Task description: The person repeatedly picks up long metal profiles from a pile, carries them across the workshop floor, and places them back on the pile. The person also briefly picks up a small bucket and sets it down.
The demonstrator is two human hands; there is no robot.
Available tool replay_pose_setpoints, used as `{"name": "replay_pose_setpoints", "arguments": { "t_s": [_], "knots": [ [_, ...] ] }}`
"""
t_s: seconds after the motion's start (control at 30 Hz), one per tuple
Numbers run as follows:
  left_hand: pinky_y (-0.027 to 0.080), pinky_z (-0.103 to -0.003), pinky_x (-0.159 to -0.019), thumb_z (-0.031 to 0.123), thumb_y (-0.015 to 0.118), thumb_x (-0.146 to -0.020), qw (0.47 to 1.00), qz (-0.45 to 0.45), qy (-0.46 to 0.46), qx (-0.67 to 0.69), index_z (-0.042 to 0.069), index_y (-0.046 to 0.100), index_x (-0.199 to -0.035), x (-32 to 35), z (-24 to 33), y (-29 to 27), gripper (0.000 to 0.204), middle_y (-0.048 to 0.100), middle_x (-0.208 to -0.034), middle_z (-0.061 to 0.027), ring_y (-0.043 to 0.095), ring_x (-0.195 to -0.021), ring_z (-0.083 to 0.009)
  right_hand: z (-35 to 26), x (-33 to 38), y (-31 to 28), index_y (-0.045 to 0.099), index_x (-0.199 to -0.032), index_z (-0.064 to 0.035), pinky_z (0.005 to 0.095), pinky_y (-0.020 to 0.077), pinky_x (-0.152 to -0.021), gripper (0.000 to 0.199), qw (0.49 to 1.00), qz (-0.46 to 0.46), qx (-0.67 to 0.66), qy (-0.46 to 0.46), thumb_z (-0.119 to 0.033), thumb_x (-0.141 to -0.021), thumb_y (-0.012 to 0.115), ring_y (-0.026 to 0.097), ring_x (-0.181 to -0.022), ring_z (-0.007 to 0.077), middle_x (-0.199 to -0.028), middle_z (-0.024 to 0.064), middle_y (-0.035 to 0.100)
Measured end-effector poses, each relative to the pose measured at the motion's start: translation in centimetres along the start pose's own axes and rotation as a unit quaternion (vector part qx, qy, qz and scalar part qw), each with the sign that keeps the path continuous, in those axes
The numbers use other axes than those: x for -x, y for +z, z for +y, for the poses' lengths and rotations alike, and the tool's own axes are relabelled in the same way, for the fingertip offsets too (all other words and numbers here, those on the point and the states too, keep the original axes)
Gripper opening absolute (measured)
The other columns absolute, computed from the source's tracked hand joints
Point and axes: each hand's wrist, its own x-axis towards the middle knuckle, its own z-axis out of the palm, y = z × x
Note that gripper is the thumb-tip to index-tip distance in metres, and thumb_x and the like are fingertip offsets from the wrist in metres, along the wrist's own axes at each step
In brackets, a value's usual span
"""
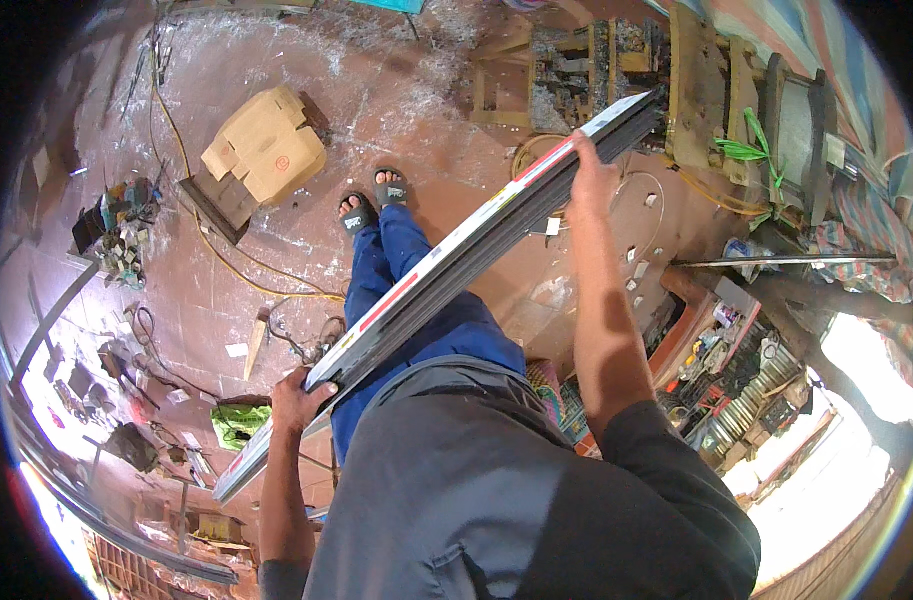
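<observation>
Head view: a person in blue trousers [477, 328] and dark sandals [389, 188] stands on a dusty red-brown floor [432, 125], both hands on a long bundle of dark lengths [452, 272] whose upper face shows white and red. The bundle slants across the front of the body from near left to far right; whether any of its weight rests on the legs cannot be told. The left hand [297, 402] is closed partway around the near-left stretch, thumb laid over the upper face, most fingers out of sight. The right hand [593, 180], arm outstretched, curls over the bundle close to its far-right end, the undersides of its fingers hidden. A load this long is best served by such widely spaced grips, with firm, even pressure so that no single length slides out of the stack. The far end calls for the most care: it stands near wooden frames [689, 95] and a green strip [747, 152], and a swing could catch there. Footing matters as well, with a yellow cable [205, 238] looping across the floor on the left, flattened cardboard [269, 150] beyond it and a bright green bag [239, 426] just beside the bundle's near end.
</observation>
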Motion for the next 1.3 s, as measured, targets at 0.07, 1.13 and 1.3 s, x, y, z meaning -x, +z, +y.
{"name": "replay_pose_setpoints", "arguments": {
  "t_s": [0.07,1.13,1.3],
  "knots": [
    [0.055,-0.049,-0.079,0.07,0.081,-0.071,0.999,-0.015,-0.013,-0.03,0.004,0.074,-0.104,-1.0,1.9,-0.5,0.074,0.073,-0.088,-0.0228,0.073,-0.088,-0.0414,-1.1,-0.7,0.5,0.063,-0.119,0.0077,0.0382,0.0548,-0.082,0.051,0.999,0.041,-0.009,-0.011,-0.025,-0.086,0.084,0.067,-0.09,0.0223,-0.106,0.0131,0.07],
    [0.054,-0.05,-0.077,0.06,0.085,-0.066,0.997,0.03,-0.05,-0.05,0.002,0.076,-0.095,-1.2,4.0,-1.8,0.065,0.073,-0.083,-0.0232,0.073,-0.082,-0.0408,-0.6,-2.0,1.2,0.073,-0.105,0.01,0.043,0.054,-0.084,0.048,0.995,0.084,0.058,-0.01,-0.031,-0.081,0.082,0.068,-0.09,0.0277,-0.103,0.0172,0.074],
    [0.053,-0.05,-0.076,0.07,0.082,-0.061,0.998,0.039,-0.042,-0.028,0.001,0.075,-0.095,-2.0,2.8,-1.2,0.078,0.071,-0.078,-0.0225,0.072,-0.08,-0.0408,0.4,-2.7,1.1,0.072,-0.103,0.0115,0.0442,0.0548,-0.084,0.047,0.995,0.084,0.05,-0.006,-0.031,-0.084,0.079,0.071,-0.09,0.0297,-0.105,0.0195,0.075]
  ]
}}
